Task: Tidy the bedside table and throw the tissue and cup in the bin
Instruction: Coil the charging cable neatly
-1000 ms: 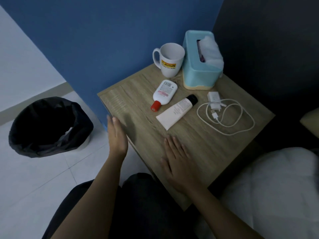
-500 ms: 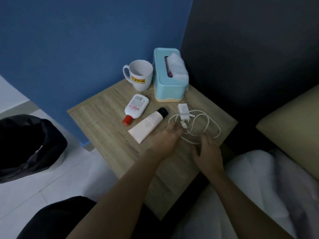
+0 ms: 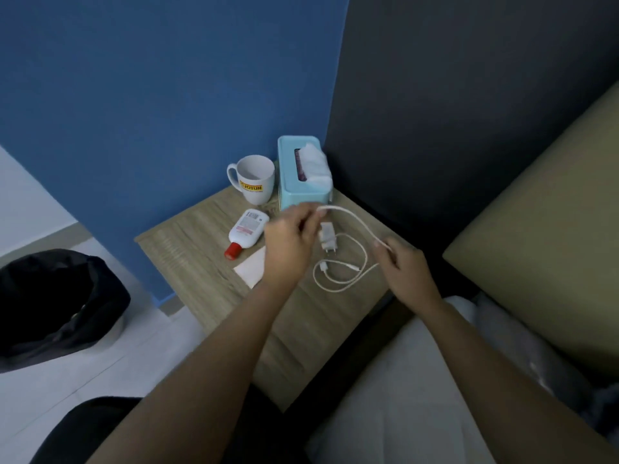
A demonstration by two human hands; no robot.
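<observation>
Dim, bluish, soft-focus view with wide-angle bending at edges and motion-blurred hands.

Dim room. Blue wall point(image 3: 140, 95) left, dark grey panel point(image 3: 469, 95) right. Pale tiled floor point(image 3: 67, 380). Olive headboard cushion point(image 3: 552, 229), white bedding point(image 3: 418, 396) lower right.

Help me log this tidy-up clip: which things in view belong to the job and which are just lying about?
In the job: bedside table; charger cable, pinched by left hand and right hand; adapter; bottle; tube; mug; tissue box; bin.

Just lying about: pillow; bedding.
</observation>
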